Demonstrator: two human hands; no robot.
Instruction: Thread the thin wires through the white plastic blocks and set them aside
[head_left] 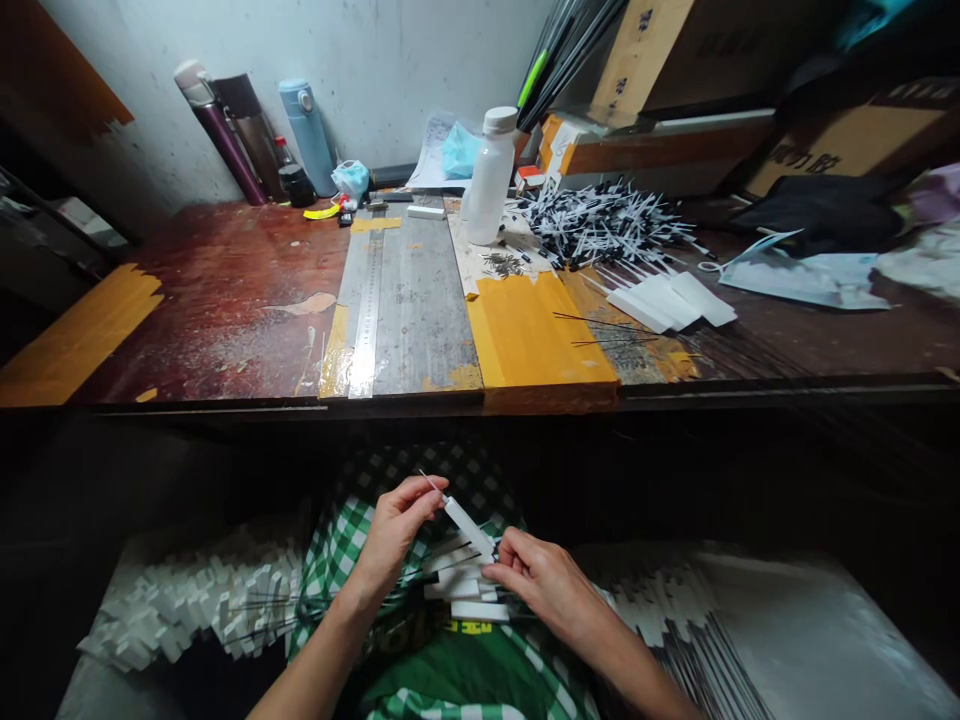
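Above my lap, a slim white bar (469, 525) slants between both hands, with a thin pale wire or stick (428, 481) at its upper end. My left hand (401, 525) is closed in a pinch on that thin piece. At the bar's lower end, my right hand (534, 572) has thumb and fingers closed around it; the exact grip is partly hidden. Several similar white pieces (480, 610) with dark thin rods lie on the green checked apron (349, 535) below.
Piles of white pieces flank my lap, at left (195, 600) and right (667, 600). The worktable (247, 300) ahead bears a metal ruler (367, 320), a white bottle (489, 180), a heap of black-and-white sticks (607, 222), white flat pieces (675, 300) and a face mask (810, 275).
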